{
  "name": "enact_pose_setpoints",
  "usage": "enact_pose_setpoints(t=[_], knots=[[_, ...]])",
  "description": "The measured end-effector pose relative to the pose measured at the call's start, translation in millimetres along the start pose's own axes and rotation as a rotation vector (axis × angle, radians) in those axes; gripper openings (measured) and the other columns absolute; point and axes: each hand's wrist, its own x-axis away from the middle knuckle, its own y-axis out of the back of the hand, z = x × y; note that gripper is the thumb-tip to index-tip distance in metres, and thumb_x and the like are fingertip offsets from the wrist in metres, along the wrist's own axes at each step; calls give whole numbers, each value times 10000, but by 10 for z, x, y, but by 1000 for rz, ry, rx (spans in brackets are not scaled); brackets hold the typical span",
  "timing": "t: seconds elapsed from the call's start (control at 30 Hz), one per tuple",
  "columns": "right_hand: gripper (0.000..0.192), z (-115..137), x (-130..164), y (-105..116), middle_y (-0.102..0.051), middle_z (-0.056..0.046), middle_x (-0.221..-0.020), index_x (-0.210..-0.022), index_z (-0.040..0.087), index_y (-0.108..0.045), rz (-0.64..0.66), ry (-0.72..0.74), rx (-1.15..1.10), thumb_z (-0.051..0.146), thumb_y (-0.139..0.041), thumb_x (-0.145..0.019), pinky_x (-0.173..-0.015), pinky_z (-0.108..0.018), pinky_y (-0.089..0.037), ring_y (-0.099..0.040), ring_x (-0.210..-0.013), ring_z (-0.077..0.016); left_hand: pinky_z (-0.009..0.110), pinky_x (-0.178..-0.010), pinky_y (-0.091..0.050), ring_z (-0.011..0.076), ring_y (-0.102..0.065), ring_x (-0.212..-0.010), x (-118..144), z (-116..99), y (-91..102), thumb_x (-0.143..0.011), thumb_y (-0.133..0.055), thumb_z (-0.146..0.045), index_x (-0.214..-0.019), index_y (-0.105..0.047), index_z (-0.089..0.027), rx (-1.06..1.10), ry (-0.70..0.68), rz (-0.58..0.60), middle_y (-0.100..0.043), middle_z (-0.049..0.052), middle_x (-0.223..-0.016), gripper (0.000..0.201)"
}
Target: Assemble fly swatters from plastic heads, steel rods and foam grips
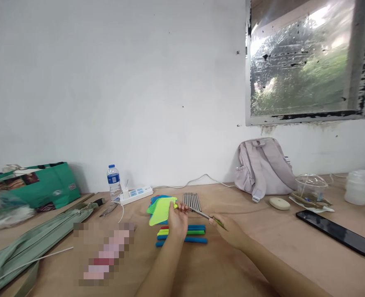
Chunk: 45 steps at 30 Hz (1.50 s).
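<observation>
Two bare forearms reach over the plywood bench (262, 255), both hands closed on one fly swatter: the left hand (177, 220) pinches the metal rod (197, 212) just behind the lime-green swatter head (161, 211), while the right hand (228, 231) holds the green handle end (219, 223). The rod's long axis runs from the head at the left, down and rightward to the right hand. Just beneath the rod lie coloured handles (182, 234) in a row; just beyond it, bare metal rods (192, 201) and more swatter heads (155, 201)
</observation>
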Motion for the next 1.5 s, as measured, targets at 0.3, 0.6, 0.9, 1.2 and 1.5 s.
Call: enact_pose_setpoints(t=[0.3, 0.6, 0.9, 1.2, 1.5], knots=[[371, 1, -21, -69, -645, -55, -944, -998, 209, -566, -13, 59, 33, 417, -292, -859, -729, -313, -444, -584, -852, -190, 294, -698, -445, 153, -570, -644, 55, 192, 63, -859, -328, -344, -682, -563, -133, -115, 39, 102, -572, 55, -625, 363], [400, 30, -9, -82, -642, -54, -961, -992, 213, -578, 7, 61, 18, 431, -269, -863, -754, -323, -444, -580, -880, -195, 321, -750, -440, 160, -575, -674, 142, 196, 41, -805, -433, -419, -757, -580, -138, -192, 84, 193, -571, 40, -625, 321], [372, 133, 28, 50, -639, -39, -1004, -1063, 241, -565, 53, 55, 115, 388, -289, -863, -750, -312, -440, -586, -880, -186, 284, -687, -427, 162, -576, -653, 122, 234, 151, -762, -480, -470, -779, -592, -124, -379, 14, 274, -577, 38, -593, 365], [372, 69, 54, -1, -648, -41, -882, -942, 214, -581, 63, 44, 38, 421, -282, -861, -682, -296, -437, -583, -797, -184, 311, -706, -427, 203, -597, -737, 228, 305, 89, -747, -499, -469, -786, -601, -120, -401, 95, 323, -620, 69, -644, 366], [393, 37, 24, -33, -626, -40, -834, -879, 180, -568, 87, 54, -32, 435, -269, -862, -689, -294, -434, -562, -777, -173, 319, -678, -432, 209, -597, -734, 162, 271, 108, -741, -479, -506, -894, -569, -148, -426, 154, 388, -637, 80, -706, 400]])
